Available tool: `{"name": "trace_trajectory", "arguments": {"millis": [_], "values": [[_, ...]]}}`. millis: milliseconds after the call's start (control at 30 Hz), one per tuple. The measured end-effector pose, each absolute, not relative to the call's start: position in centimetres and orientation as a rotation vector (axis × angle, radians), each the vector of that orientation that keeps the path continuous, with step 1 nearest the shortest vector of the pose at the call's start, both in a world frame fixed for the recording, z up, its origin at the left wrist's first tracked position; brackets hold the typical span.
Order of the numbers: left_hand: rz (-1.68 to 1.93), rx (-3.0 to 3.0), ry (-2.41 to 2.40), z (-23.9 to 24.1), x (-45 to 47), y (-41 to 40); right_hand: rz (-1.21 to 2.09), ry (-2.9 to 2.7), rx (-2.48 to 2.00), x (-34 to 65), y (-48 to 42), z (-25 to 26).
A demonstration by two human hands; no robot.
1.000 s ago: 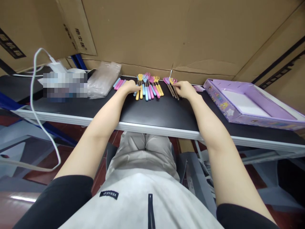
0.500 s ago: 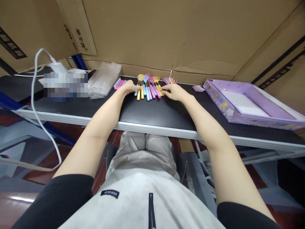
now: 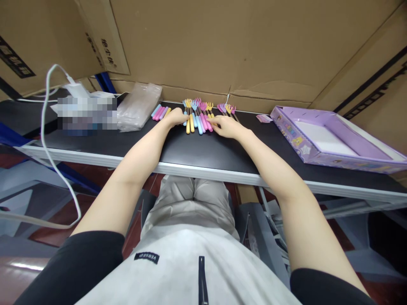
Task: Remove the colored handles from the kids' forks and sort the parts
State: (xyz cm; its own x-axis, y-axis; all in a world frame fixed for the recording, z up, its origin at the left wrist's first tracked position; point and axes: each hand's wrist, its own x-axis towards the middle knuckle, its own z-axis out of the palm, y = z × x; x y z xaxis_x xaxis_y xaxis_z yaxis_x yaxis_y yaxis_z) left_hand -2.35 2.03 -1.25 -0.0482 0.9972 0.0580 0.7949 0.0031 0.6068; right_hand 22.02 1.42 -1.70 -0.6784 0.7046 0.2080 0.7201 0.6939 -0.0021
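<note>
Either side of claw sticks (image 3: 199, 123), left hand (image 3: 175, 117) touching left edge, right hand (image 3: 228, 126) touching right edge, both grips unclear

Claw-ended tools (image 3: 192, 123) mid-frame: smooth, slightly shiny plastic-looking handles; desk (image 3: 203, 146) under them smooth with a soft sheen, ridged metal-look trim (image 3: 206, 170) along its front. Top of frame is matt cardboard (image 3: 190, 51), left of centre a glossy, crinkled plastic bag (image 3: 138, 106). Right, smooth printed card-type box (image 3: 292, 137); bottom, matt creased cloth garment (image 3: 171, 262).
</note>
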Motion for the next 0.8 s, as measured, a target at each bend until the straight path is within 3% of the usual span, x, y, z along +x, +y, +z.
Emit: {"name": "trace_trajectory", "arguments": {"millis": [367, 800], "values": [[0.878, 1.668, 1.862, -2.7, -3.0, 4.3, -0.137, -2.692, -1.177, 22.1, 1.4, -1.6], [0.931, 2.218, 1.91, -3.2, -2.7, 4.8, -0.307, -2.529, -1.129, 22.8, 2.1, -1.6]]}}
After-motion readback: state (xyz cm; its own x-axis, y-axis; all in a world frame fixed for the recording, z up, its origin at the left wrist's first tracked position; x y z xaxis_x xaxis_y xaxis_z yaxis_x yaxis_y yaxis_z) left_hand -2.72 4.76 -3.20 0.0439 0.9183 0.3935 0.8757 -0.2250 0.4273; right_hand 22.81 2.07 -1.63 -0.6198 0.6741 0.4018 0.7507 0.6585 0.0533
